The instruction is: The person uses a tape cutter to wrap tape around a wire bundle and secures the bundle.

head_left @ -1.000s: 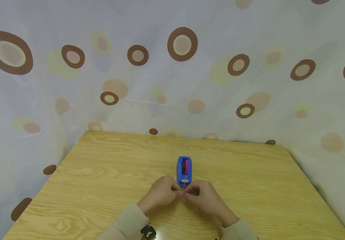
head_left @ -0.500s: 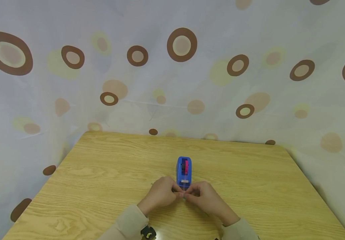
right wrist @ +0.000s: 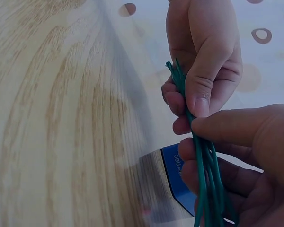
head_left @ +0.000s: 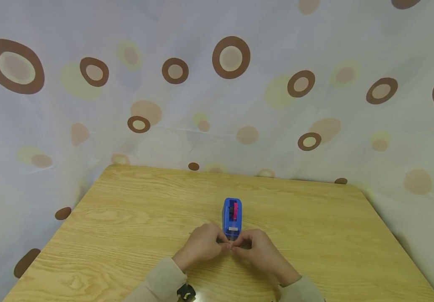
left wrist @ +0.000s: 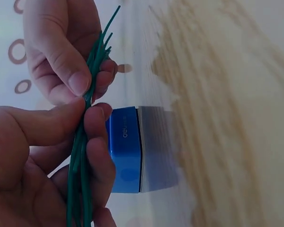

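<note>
Reference point throughout: the tape dispenser [head_left: 227, 224]. A spotted cloth [head_left: 254, 100] hangs beyond it and to both sides; the wooden table [head_left: 126, 235] carries it. Two pale sleeves [head_left: 165, 277] enter on its near side, one either side of its line. The left hand [head_left: 201, 242] lies to its near left, the right hand [head_left: 259, 248] to its near right; their fingertips come together directly in front of its near end, and neither hand is plainly nearer to it. The dispenser itself is blue, its length pointing from the far side of the table towards the person. The bundle of green strands [left wrist: 80, 137] is just before this near end, its long axis running from hand to hand, thus crosswise to the dispenser. Grip: both hands are grasping the bundle, each pinching it between thumb and fingers close to the middle, with loose ends spreading past each hand. A small black item [head_left: 186, 292] is at the left cuff, near side and left of the dispenser. Inside the dispenser sits a pink roll [head_left: 235, 211]. A clear strip [head_left: 232, 237] appears to reach from its near end towards the fingertips; whether it touches the bundle cannot be told.
</note>
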Demonstrator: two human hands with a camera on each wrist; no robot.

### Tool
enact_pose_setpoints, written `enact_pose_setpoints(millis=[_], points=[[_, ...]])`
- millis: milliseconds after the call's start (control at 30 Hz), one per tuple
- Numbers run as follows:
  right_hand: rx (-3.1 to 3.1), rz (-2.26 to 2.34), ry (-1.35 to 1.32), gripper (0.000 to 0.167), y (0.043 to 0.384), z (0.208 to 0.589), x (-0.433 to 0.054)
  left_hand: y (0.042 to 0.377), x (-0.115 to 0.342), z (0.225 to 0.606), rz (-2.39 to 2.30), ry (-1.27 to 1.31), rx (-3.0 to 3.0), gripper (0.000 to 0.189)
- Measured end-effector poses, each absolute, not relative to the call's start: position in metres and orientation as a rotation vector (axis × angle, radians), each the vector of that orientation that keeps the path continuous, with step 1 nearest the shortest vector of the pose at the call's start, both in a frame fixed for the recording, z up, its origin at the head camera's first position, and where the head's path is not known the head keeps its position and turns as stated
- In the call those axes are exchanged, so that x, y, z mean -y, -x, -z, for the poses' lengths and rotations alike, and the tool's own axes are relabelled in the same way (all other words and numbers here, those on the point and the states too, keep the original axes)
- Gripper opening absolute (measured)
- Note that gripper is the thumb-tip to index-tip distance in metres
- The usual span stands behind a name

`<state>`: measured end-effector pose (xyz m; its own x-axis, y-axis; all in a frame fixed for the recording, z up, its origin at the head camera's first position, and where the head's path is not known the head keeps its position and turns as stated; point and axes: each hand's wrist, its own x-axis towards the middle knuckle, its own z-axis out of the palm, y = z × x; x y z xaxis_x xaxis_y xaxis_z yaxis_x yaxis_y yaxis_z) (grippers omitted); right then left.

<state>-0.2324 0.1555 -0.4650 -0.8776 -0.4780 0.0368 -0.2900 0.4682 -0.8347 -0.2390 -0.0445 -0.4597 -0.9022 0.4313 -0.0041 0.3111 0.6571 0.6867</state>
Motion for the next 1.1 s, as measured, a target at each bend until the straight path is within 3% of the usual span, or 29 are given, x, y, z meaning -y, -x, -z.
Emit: enact_pose_setpoints(millis=[367, 1100], points=[[-2.608, 1.335, 0.68, 0.008, 0.232, 0.4636, -0.155, 0.2424, 0.0478, 0.4622, -1.072, -0.66, -2.581, 0.032], [-2.804, 1.258, 0.804, 0.01, 0.2304, 0.4663, -0.1501, 0.2457, 0.0512, 0.4617, -1.119, -0.707, -2.592, 0.024]])
